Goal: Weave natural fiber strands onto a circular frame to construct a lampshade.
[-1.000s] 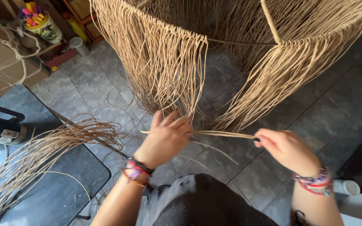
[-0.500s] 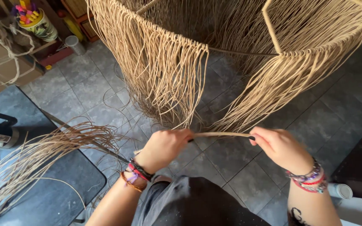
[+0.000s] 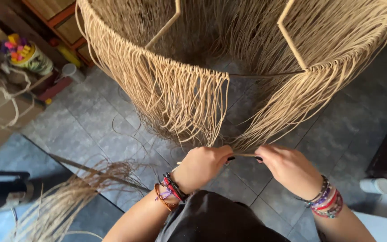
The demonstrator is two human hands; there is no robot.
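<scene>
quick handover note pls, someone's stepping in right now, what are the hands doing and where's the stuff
Left hand: closed on the left end of a thin fibre strand.
Right hand: pinching the same strand's right end, so it runs level between both hands.
The strand sits just below the gap in the hanging fringe on the round frame.
Done: most of the visible ring is already hung with strands.
Left: a bare stretch of ring shows in the gap.
Spare fibre bundle lies at lower left.
</scene>
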